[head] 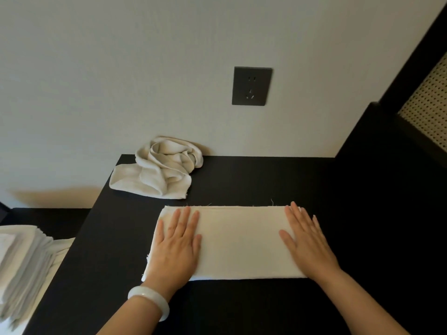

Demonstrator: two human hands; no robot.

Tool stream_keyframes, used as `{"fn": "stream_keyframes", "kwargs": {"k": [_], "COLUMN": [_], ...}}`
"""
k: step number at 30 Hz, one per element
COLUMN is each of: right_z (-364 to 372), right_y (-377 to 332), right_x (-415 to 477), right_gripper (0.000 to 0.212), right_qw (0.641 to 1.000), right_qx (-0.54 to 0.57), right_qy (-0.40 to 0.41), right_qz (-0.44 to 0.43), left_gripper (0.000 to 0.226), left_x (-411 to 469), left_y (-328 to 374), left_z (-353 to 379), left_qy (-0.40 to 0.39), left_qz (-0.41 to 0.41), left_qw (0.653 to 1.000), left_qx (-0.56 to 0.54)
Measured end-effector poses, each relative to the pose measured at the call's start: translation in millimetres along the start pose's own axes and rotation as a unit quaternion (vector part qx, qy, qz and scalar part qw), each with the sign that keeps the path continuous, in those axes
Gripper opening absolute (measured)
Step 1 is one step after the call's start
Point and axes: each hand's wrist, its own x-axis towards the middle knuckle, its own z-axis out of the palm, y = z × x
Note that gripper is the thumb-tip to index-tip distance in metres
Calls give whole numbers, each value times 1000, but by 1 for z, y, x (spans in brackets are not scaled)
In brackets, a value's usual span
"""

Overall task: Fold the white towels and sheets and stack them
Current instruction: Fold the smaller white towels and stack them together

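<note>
A pale wall (121,68) rises behind a black table (266,180). A folded towel (242,240) lies flat as a long rectangle near the table's front, its long edges running left to right. To the left, off the table's edge, sits a stack (24,267) of folded white linens. A crumpled towel (159,170) lies at the table's back left corner, against the wall. The left hand (177,247) rests flat on the folded towel's left end and the right hand (308,245) on its right end, palms down. The fingers (186,218) of both are straight, slightly spread and point toward the wall, pressing the towel and gripping nothing. A dark socket (251,86) is set in the wall. A white bracelet (150,301) circles the left wrist.
</note>
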Motion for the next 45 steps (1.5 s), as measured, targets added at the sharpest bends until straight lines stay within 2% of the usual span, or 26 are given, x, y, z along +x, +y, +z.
{"fn": "stream_keyframes", "kwargs": {"k": [2,4,5,7,9,11,14,19,21,23,25,27,28,30,32,38,41,45], "right_z": [-4,-13,-17,-15,-1,12,15,4,-4,-13,-19,-16,-13,1,9,3,4,1], "right_y": [-8,-33,-52,-95,-132,-143,-107,-14,0,-7,-36,-79,-99,-120,-107,-31,-18,-18], "right_x": [2,4,4,0,-6,-9,-2,0,-3,-5,-4,-1,1,1,5,9,8,9], "right_gripper": [69,68,67,64,64,63,63,67,69,71,66,57,55,54,56,65,70,68], "right_qw": [998,992,991,992,989,988,996,997,989,980,984,984,983,989,992,998,999,999], "right_qx": [-46,-97,-97,-53,-31,-35,-11,-35,-59,-101,-89,-45,-42,-38,-43,-55,-36,-2], "right_qy": [-8,46,80,105,64,19,22,38,19,44,129,167,144,58,20,24,21,18], "right_qz": [34,62,48,-42,-130,-146,-86,62,134,164,84,-50,-105,-133,-117,-7,16,28], "left_gripper": [65,64,64,65,66,66,66,59,59,59,60,59,59,60,64,63,65,72], "left_x": [0,2,3,3,3,3,1,1,0,2,7,12,12,12,11,6,-4,-11], "left_y": [0,1,1,0,0,0,-3,-1,0,7,27,55,67,78,68,-9,-40,-51], "left_z": [2,3,4,5,6,5,4,1,-2,-6,-10,-8,-5,1,6,5,0,-10], "left_qy": [3,3,3,4,9,9,7,-4,-17,-22,-18,-15,-24,-51,-47,-16,-19,-49], "left_qz": [-3,-4,-3,0,-2,1,3,3,-1,-17,-12,44,81,126,104,-49,-106,-143], "left_qw": [1000,1000,1000,1000,1000,1000,1000,1000,1000,999,1000,999,996,990,993,998,994,987], "left_qx": [8,11,14,22,15,8,13,-6,5,21,7,-7,0,29,35,35,-27,-47]}}
